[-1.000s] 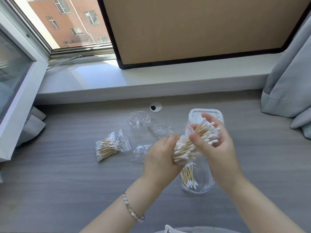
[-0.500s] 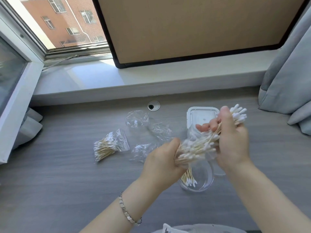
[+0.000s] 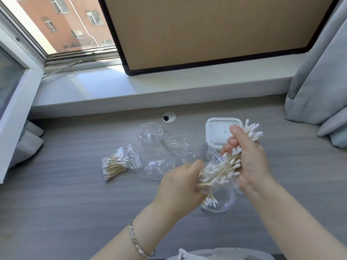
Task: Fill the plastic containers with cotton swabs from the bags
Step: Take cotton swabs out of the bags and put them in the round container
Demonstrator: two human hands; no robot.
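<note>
While both hands work above the grey bench [image 3: 75, 212], the left hand [image 3: 180, 184] has its grip closed on the lower stick ends of a cotton swab bundle [image 3: 221, 169] and its clear bag. Right hand [image 3: 249, 158] grips the bundle's upper part, tips fanning past the thumb. Directly below sits a clear round container [image 3: 223, 203] with few swabs inside. White lid [image 3: 219, 134] behind. Full bag [image 3: 118, 163] lies left; empty bags [image 3: 161, 139] between.

Single head view — looks forward-down (wide-angle), close over desk [image 3: 75, 212], facing window [image 3: 62, 25].
</note>
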